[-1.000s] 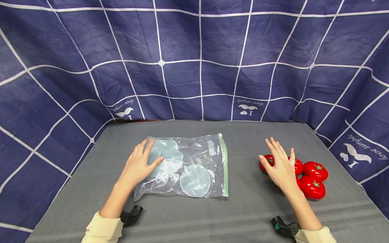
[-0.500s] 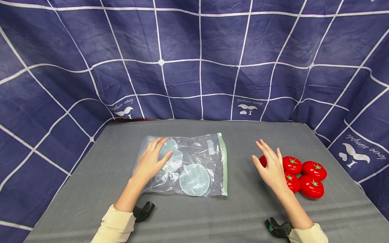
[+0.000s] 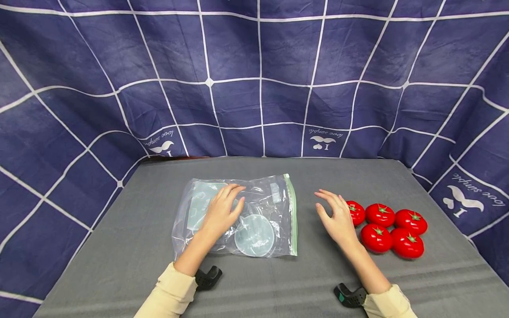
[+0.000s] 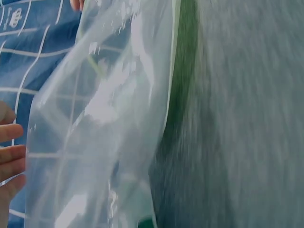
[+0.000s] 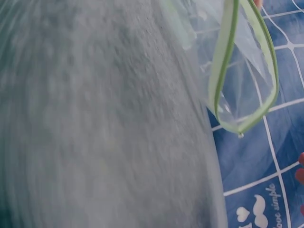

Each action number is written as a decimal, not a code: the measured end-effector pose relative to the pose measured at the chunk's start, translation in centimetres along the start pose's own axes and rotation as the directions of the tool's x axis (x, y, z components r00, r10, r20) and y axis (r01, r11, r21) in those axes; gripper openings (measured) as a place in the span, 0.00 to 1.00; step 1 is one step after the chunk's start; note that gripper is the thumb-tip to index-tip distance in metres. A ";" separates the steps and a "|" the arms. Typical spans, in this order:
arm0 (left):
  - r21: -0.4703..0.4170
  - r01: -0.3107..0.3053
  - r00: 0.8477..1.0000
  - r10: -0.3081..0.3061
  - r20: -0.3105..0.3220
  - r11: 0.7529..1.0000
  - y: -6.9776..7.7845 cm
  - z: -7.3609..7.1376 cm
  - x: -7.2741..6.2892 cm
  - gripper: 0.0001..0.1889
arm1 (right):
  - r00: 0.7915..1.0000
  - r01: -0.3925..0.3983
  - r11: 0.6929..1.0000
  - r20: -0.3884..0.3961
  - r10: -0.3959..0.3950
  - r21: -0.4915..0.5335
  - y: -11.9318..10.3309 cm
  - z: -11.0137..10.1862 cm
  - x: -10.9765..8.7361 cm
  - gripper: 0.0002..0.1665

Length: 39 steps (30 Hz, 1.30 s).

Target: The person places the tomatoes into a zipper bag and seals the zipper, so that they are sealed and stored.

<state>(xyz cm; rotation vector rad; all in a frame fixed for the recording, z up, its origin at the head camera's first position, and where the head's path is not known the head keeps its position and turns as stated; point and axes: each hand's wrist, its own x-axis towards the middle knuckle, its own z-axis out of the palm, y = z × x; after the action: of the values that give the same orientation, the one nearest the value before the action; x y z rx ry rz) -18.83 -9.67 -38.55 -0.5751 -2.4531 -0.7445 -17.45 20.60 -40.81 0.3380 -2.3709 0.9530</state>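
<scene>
A clear plastic zip bag (image 3: 258, 198) lies flat on the grey table in the head view, its green zip strip (image 3: 293, 216) on the right. Pale blue shapes show on it, among them a round one (image 3: 254, 236). My left hand (image 3: 220, 214) is over the bag's middle, fingers relaxed and holding nothing. Between the bag and several red tomatoes (image 3: 375, 238) is my right hand (image 3: 339, 221), fingers loosely spread and nothing in them. In the right wrist view the green-edged bag mouth (image 5: 273, 97) looks parted; fingers (image 5: 300, 175) show at the edge.
The grey table (image 3: 278, 287) ends at a dark blue curtain (image 3: 286, 106) with white lines, which hangs behind and at both sides. Each wrist wears a black camera mount, one of them on the left wrist (image 3: 208, 279).
My left hand has slid rightward over the bag, uncovering its left part. My right hand has drifted left, off the tomatoes, so more of them show. Bag and tomatoes stay put.
</scene>
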 end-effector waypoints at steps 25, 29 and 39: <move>0.002 -0.171 0.983 0.171 0.074 0.985 6.8 6.8 0.5 0.23 | 0.974 -0.108 0.966 0.221 0.055 0.234 0.1 4.7 -1.7 0.28; 0.012 -0.208 0.975 0.206 0.079 0.978 6.7 7.1 0.5 0.24 | 0.973 -0.092 0.961 0.231 0.030 0.262 0.2 4.8 -1.8 0.32; 0.088 -0.262 0.954 0.244 0.172 0.961 6.8 7.6 0.0 0.17 | 0.959 -0.127 0.947 0.281 0.041 0.296 0.6 5.0 -2.1 0.30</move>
<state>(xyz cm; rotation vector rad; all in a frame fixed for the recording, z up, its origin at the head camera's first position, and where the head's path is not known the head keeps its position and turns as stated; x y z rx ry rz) -17.90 0.05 -41.44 -0.9174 -2.4808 -0.4730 -18.00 17.59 -45.26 0.5199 -2.4915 1.4089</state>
